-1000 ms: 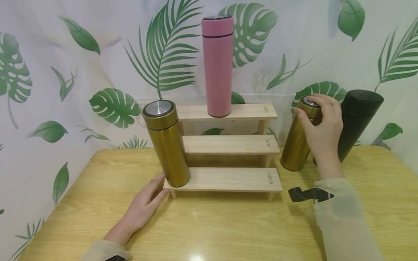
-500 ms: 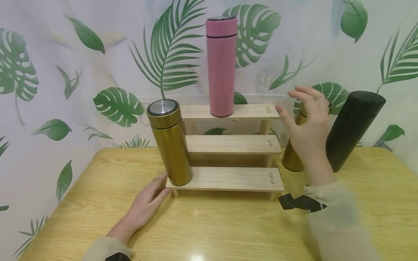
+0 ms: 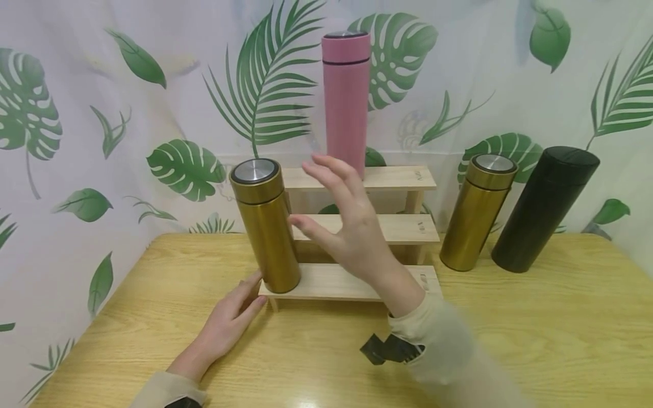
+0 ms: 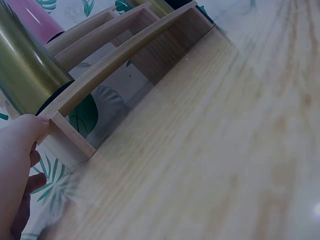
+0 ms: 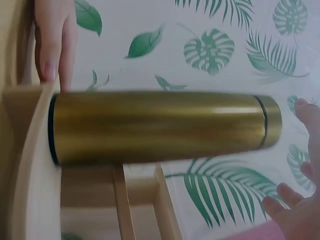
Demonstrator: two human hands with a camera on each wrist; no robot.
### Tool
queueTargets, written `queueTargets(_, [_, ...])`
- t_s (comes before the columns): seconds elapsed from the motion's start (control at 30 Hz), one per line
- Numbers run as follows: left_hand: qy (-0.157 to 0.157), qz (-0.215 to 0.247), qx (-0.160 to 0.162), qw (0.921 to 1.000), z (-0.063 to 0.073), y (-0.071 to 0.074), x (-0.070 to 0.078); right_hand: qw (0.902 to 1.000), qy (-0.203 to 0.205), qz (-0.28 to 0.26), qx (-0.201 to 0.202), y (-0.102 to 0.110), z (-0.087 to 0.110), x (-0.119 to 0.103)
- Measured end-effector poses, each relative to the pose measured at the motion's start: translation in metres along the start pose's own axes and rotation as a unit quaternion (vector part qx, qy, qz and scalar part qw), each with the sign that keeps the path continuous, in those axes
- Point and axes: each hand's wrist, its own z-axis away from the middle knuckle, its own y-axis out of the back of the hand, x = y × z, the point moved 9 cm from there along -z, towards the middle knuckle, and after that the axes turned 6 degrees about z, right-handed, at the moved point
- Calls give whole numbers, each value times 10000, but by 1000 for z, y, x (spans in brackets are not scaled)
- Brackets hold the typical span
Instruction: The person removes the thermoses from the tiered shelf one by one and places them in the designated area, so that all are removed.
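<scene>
My right hand (image 3: pixel 352 232) is in the air before the stepped wooden stand (image 3: pixel 352 283), its fingers spread and holding nothing. Its thumb side is close to an upright gold thermos bottle (image 3: pixel 265 232) at the left end of the lowest step. In the right wrist view, a gap shows between my fingertips (image 5: pixel 275 206) and that bottle's lid. My left hand (image 3: pixel 229 317) touches the left end of the lowest step; in the left wrist view the thumb (image 4: pixel 35 127) is at the step's corner. A pink thermos bottle (image 3: pixel 344 113) stands on the top step, its base partly hidden by my right hand.
Right of the stand, a second gold thermos bottle (image 3: pixel 476 215) and a black thermos bottle (image 3: pixel 546 209) stand on the wood-grain table (image 3: pixel 316 351). A leaf-print cloth (image 3: pixel 178 85) hangs behind. Black straps (image 3: pixel 393 348) circle my sleeves.
My right hand has let go of the second gold bottle's lid and swung left toward the gold bottle on the stand. The left hand stays at the step's end.
</scene>
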Motion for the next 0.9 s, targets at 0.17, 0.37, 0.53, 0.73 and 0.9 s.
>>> queueTargets(0.17, [63,75,-55,9999,0,0,0,9994,-117,-152,-297,-31,-5,-10])
queueTargets(0.37, [139,94,-59,9998,0,1,0,9994,-16,51,-351,-50,-12,-14])
queueTargets(0.53, [187,96,-86,9997,-1,1,0,9997,-12,112,-221,-52,-13,-13])
queueTargets(0.73, [209,152,-100,9996,0,0,-1,10000,7,92,11,-48,-13,-16])
queueTargets(0.9, [142,218,-109,9996,-1,0,0,9997,-93,-1,213,-41,-9,-17])
